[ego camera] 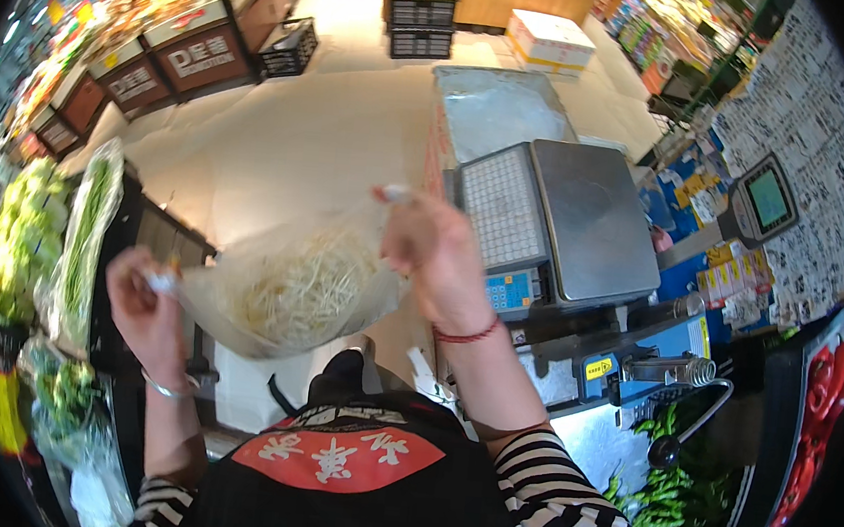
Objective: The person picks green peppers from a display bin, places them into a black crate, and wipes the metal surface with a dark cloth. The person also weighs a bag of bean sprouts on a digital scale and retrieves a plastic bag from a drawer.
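Observation:
A clear plastic bag of bean sprouts (307,283) hangs stretched between my two hands, in front of my black apron (342,482). My left hand (145,311) pinches the bag's left end, with something white at its fingertips. At the upper right of the bag, my right hand (434,253) grips its plastic; motion blur hides the exact finger positions. Just right of this hand stands a weighing scale with a keypad (502,206) and a flat metal platform (591,218). Its display (768,197) rises on a post at the far right.
Lettuce (29,237), bagged long green vegetables (86,234) and broccoli (65,387) line the left side. A bag-sealing or taping device (643,366) sits below the scale, near green peppers (665,495) and red peppers (818,426). Black crates (422,21) and a white box (550,41) stand ahead.

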`<control>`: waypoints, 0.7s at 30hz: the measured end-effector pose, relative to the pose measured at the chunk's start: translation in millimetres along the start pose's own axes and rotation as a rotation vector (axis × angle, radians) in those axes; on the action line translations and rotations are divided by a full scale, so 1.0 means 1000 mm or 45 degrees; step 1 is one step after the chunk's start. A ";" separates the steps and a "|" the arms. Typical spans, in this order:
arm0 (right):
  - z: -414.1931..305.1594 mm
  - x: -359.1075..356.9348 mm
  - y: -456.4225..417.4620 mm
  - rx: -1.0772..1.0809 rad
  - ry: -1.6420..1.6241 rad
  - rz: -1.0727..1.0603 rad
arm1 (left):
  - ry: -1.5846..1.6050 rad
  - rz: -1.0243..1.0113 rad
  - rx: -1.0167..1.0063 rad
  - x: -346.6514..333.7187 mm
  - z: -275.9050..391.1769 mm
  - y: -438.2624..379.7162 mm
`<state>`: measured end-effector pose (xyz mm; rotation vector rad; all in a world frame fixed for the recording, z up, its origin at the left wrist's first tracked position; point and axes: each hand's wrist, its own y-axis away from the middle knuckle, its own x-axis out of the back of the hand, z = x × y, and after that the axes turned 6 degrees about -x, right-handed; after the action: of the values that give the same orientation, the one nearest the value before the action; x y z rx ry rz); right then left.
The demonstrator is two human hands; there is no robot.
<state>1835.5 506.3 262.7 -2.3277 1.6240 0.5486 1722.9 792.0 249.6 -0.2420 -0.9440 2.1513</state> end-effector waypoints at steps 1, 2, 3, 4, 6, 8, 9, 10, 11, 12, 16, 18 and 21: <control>-0.023 0.002 0.001 0.088 -0.033 0.082 | 0.191 0.041 0.050 -0.024 0.001 -0.031; -0.046 0.006 0.000 0.224 -0.022 0.166 | 0.276 -0.021 0.003 -0.047 0.002 -0.065; -0.065 0.010 0.002 0.342 -0.007 0.245 | 0.351 -0.078 -0.030 -0.070 0.005 -0.094; -0.086 0.009 0.006 0.488 0.037 0.394 | 0.443 -0.158 -0.083 -0.099 0.011 -0.122; -0.130 0.019 0.019 0.741 0.064 0.409 | 0.674 -0.318 -0.223 -0.160 0.021 -0.175; -0.157 0.030 0.027 0.988 0.279 0.310 | 0.789 -0.397 -0.415 -0.213 0.036 -0.209; -0.169 0.034 0.033 1.030 0.384 0.260 | 0.801 -0.399 -0.527 -0.242 0.046 -0.221; -0.177 0.035 0.035 1.080 0.408 0.312 | 0.812 -0.468 -0.503 -0.268 0.044 -0.238; -0.187 0.033 0.045 1.154 0.464 0.402 | 0.874 -0.553 -0.489 -0.309 0.050 -0.254; -0.189 0.035 0.045 1.190 0.405 0.486 | 0.891 -0.628 -0.482 -0.344 0.051 -0.264; -0.172 0.079 0.035 1.387 0.302 1.080 | 1.123 -0.940 -0.139 -0.455 0.082 -0.203; -0.153 0.110 0.027 1.356 0.479 1.471 | 1.136 -1.115 -0.105 -0.494 0.079 -0.167; -0.122 0.134 0.021 1.053 0.288 1.683 | 0.965 -1.493 -0.014 -0.542 0.061 -0.121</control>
<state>1876.8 336.7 313.2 -0.5667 2.6347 -0.2255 2141.0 426.5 311.3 -0.3531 -0.4302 0.8463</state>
